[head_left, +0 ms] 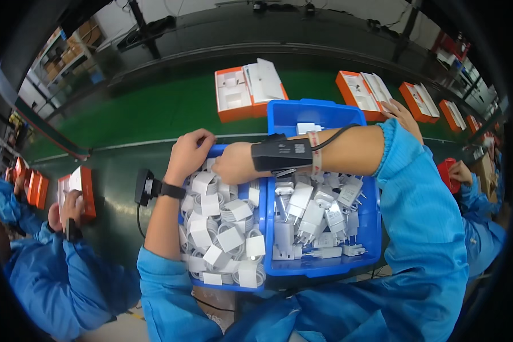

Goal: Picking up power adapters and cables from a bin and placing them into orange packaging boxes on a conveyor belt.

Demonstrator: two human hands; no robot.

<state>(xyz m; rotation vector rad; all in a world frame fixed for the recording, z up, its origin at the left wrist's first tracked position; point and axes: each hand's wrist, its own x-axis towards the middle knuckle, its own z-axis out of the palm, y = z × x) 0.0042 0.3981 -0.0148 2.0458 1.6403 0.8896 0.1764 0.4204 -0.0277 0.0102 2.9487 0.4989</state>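
Observation:
My left hand is at the far left corner of a blue bin, its fingers curled and closed. Whatever they may hold is hidden. Reaching across from the right, my right hand is over the far end of the same bin with fingers bent down. They close near a white piece, and I cannot make out what they hold. Coiled white cables with white paper bands fill this bin. Under my right forearm, a second blue bin holds white charger plugs. A black device is strapped to each of my wrists.
An open orange-and-white box stands on the green conveyor beyond the bins. More open boxes line up rightward, with another person's hand at one. At left, a co-worker's hand touches an orange box.

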